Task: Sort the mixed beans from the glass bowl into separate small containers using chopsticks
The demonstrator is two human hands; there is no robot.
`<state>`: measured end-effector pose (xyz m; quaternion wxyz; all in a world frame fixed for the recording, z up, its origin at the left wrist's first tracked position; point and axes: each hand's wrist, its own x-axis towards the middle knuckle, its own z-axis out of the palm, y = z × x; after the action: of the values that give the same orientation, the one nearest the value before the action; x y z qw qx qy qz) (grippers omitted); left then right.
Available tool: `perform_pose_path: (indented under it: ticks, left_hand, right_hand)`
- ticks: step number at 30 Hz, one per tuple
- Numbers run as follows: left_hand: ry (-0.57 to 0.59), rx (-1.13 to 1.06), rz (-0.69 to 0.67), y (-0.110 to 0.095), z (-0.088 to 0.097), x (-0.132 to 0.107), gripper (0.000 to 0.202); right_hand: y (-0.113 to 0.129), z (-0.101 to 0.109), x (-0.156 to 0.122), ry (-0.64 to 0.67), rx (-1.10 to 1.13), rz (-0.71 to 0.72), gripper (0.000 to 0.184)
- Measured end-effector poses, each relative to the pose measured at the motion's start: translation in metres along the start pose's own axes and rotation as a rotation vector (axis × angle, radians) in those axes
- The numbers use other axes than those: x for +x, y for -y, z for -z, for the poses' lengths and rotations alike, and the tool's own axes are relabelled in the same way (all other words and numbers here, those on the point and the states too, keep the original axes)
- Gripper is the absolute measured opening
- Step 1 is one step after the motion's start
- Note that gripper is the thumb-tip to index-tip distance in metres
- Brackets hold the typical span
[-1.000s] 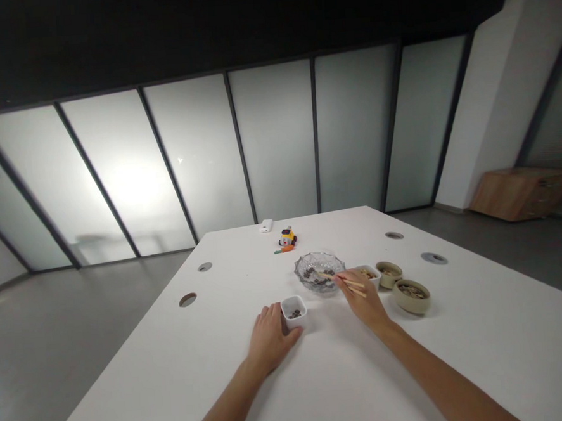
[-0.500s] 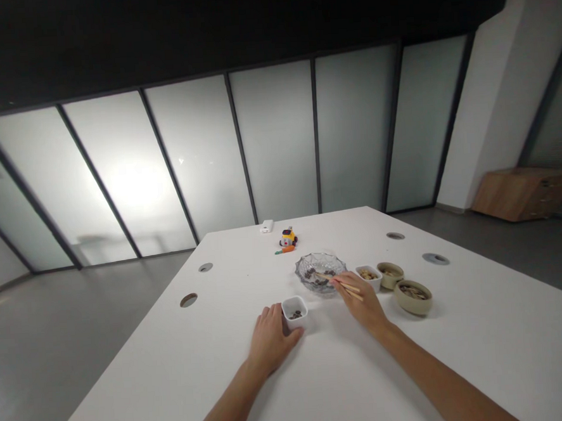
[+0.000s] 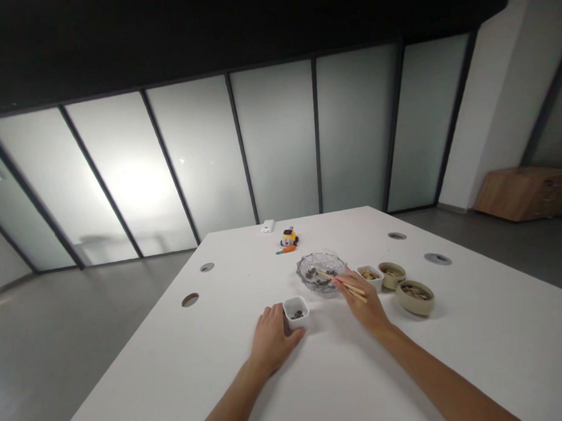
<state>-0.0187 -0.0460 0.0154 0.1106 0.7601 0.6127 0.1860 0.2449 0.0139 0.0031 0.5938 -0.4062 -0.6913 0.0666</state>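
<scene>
My left hand (image 3: 272, 340) is wrapped round the left side of a small white square bowl (image 3: 297, 322), which stands on the table with several dark seeds at its bottom. In my right hand (image 3: 364, 307) is a pair of wooden chopsticks (image 3: 354, 291). Their tips reach into a clear glass bowl (image 3: 306, 284) that has dark seeds scattered inside. Whether the tips pinch a seed is too small to tell. Right of that hand stand another white square bowl (image 3: 378, 285) with yellowish pieces, a beige bowl (image 3: 394, 282) and a nearer beige bowl (image 3: 415, 305) holding striped seeds.
Beyond the glass bowl lie a toy carrot (image 3: 288, 249), a yellow toy car (image 3: 289, 237) and a white box-like device (image 3: 267, 226). Round holes pierce the white table (image 3: 176, 363) near its left and right edges.
The chopstick tips have shifted slightly within the glass bowl. My left hand stays on the white bowl, and the whole view has moved a little.
</scene>
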Motion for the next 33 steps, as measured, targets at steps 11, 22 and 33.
perform_pose_path:
  ticks: [11, 22, 33]
  left_hand:
    - [0.015, -0.004, 0.023, -0.0005, 0.0001, -0.0001, 0.035]
    - [0.012, 0.014, 0.019, -0.0006, 0.0005, -0.0004, 0.032]
    - [-0.01, -0.008, 0.005, 0.0029, -0.0032, 0.0003, 0.032]
  right_hand:
    - [0.0048, 0.0009, 0.0012, 0.031, -0.014, -0.031, 0.033]
    - [0.002, -0.0008, -0.0001, -0.016, -0.019, -0.001, 0.033]
    - [0.0045, 0.001, 0.0017, -0.03, -0.063, 0.019, 0.037]
